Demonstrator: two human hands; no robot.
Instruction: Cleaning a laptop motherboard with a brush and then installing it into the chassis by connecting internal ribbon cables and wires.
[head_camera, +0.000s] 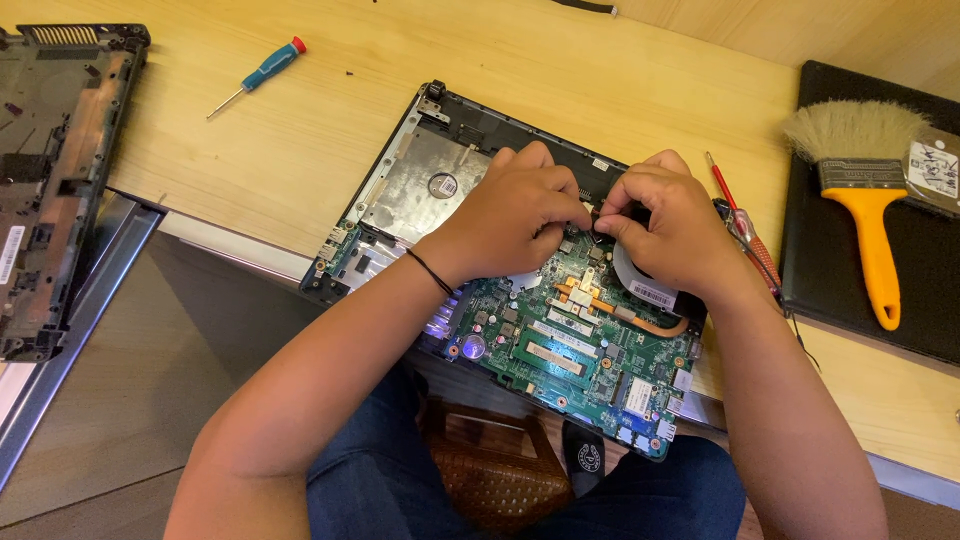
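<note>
Head view: both hands, left (520, 215) and right (668, 225), pinch a small black part (597, 215) over the laptop board (560, 345) on the tabletop (300, 140).

Left hand (515, 215) and right hand (668, 230) cover middle of open laptop (560, 350); small part pinched between fingertips too small to tell. Red screwdriver (745, 232) partly behind right hand. Black cover (50, 180) cut off at left edge. Brush (865, 190) hides part of drive (938, 170).
</note>
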